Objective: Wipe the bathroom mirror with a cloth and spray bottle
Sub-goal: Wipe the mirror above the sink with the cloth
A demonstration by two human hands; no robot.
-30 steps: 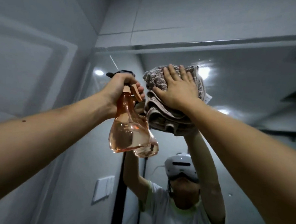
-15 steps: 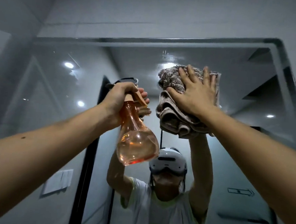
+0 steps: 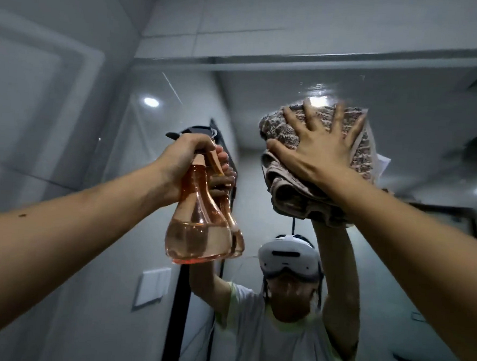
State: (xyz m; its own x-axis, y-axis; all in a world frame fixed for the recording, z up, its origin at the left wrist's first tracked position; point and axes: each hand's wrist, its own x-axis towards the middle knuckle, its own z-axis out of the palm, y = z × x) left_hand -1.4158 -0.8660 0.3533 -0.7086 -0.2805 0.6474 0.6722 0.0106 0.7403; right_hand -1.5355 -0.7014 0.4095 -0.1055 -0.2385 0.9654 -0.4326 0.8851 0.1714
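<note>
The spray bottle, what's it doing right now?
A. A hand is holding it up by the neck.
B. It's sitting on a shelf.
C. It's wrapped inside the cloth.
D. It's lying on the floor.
A. The left hand grips the orange spray bottle by its neck and holds it up near the mirror, while the right hand presses the cloth flat against the glass.

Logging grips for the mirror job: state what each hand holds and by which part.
Left hand grips the spray bottle by its neck, under the trigger. Right hand presses flat on the cloth against the mirror.
</note>
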